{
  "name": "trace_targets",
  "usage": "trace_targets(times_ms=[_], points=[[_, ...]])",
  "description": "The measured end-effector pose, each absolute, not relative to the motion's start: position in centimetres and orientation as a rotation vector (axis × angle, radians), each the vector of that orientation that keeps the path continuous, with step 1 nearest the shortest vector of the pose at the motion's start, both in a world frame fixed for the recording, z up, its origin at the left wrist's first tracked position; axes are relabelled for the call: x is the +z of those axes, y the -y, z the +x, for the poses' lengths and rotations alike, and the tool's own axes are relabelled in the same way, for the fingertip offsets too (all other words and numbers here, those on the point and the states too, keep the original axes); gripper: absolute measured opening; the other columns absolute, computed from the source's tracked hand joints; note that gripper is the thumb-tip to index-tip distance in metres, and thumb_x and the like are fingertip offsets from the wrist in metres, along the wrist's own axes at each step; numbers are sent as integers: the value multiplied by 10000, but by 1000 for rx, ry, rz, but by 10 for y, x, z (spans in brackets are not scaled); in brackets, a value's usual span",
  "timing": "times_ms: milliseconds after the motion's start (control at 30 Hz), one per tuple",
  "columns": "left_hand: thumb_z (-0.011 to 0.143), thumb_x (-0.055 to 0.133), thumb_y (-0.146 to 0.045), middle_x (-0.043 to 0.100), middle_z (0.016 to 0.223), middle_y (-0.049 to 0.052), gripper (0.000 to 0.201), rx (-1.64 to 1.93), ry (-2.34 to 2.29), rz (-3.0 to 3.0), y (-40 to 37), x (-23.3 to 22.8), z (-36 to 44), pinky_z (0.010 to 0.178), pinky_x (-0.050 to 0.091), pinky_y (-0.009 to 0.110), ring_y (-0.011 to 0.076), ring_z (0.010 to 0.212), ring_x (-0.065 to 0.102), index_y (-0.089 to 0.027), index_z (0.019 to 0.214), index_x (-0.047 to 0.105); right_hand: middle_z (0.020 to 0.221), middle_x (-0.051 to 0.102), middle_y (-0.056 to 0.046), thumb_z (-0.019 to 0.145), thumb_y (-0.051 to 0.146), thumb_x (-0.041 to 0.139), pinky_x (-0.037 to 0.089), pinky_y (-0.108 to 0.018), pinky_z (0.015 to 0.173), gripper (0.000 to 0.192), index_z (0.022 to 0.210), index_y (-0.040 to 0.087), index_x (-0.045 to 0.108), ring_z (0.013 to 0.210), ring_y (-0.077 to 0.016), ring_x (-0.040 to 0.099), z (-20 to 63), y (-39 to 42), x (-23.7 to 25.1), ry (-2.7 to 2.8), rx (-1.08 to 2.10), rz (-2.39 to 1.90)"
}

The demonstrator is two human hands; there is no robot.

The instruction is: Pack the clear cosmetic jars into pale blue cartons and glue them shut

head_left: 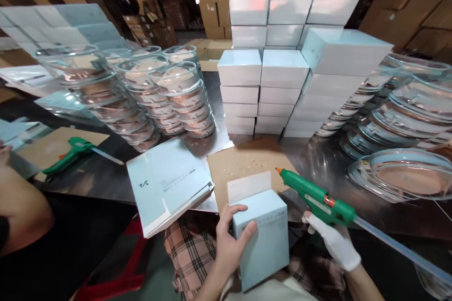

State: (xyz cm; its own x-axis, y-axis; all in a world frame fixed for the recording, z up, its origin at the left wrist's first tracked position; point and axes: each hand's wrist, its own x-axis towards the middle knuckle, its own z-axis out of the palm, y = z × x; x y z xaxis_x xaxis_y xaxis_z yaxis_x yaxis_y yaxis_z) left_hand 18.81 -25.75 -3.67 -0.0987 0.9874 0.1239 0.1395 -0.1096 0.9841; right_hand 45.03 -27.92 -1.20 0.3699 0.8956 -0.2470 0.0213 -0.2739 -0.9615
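My left hand (231, 240) grips a pale blue carton (266, 244) near my lap, thumb on its front face and fingers over the top left corner. One flap (249, 186) of the carton stands up at its far edge. In a white glove, my right hand (332, 241) is closed round the handle of a green glue gun (319, 197). The gun's orange nozzle points left, above and to the right of the flap, apart from it. A long clear glue stick (402, 247) sticks out of its back. Under the nozzle lies a brown cardboard sheet (233, 160).
Flat pale blue cartons (169, 174) lie in a pile on the left. Stacked round clear containers (190, 99) stand behind, with more containers (406, 117) at right. White boxes (261, 89) rise at centre. Another green glue gun (72, 153) lies near a neighbouring person's arm (24, 207).
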Motion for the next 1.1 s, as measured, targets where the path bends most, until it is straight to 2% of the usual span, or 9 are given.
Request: trace_targets(times_ms=[133,233,333,467,567,633,767,867,1100], points=[[769,807,-599,681,952,54,448,1321,-1251,1223,256,-32,181,794,533,335,243,864,658,-213,984,731,854,812,-94,695,515,841,422,-251,384,482,1015,162,771,465,-152,595,430,218,-17,612,1359,-1507],[755,816,-595,687,909,42,467,1334,-1211,1106,257,-31,171,691,517,294,210,767,644,-205,987,708,642,743,-108,757,575,768,509,-290,447,478,900,119,746,479,-199,644,434,189,-27,631,1429,-1520],[745,834,-567,677,831,19,472,1303,-1174,989,257,-32,162,613,489,269,185,677,620,-202,1003,683,561,701,-88,765,599,778,467,-260,414,462,762,141,717,438,-188,626,456,187,-23,795,1408,-1672],[722,844,-596,656,793,10,507,1260,-1125,914,253,-29,163,595,463,257,169,645,593,-199,987,673,717,769,-47,714,513,856,474,-219,475,386,877,172,776,541,-152,645,456,199,9,1007,1227,-1662],[688,857,-627,658,830,29,517,1242,-1089,1020,250,-25,171,675,496,283,196,734,619,-196,917,686,1025,808,-84,689,459,877,597,-295,755,485,1065,163,798,880,-224,741,425,199,30,1216,1383,-1421],[700,856,-615,690,962,59,497,1244,-1079,1045,249,-25,176,756,526,309,230,852,662,-202,912,680,1040,803,-90,677,457,885,598,-362,890,491,1045,143,803,978,-262,740,410,195,36,1262,1516,-1328],[720,866,-578,700,1141,49,642,1345,-1064,871,246,-30,183,816,571,347,240,937,719,-291,1192,538,1025,797,-99,776,662,800,574,-424,968,543,945,147,813,1011,-283,731,413,194,34,1433,1405,-1252],[754,861,-554,715,1095,40,756,1449,-1001,851,240,-33,182,935,571,418,267,1064,729,-335,1323,415,1206,760,-144,809,842,652,545,-436,1025,745,1093,169,804,1133,-296,704,425,198,34,1733,1380,-993],[850,805,-532,684,1060,84,317,1435,-993,1274,234,-27,175,996,538,426,296,1130,692,-222,828,738,1200,652,-111,883,439,799,536,-392,1041,387,1200,217,784,1129,-214,661,416,200,33,2119,1136,-841]])
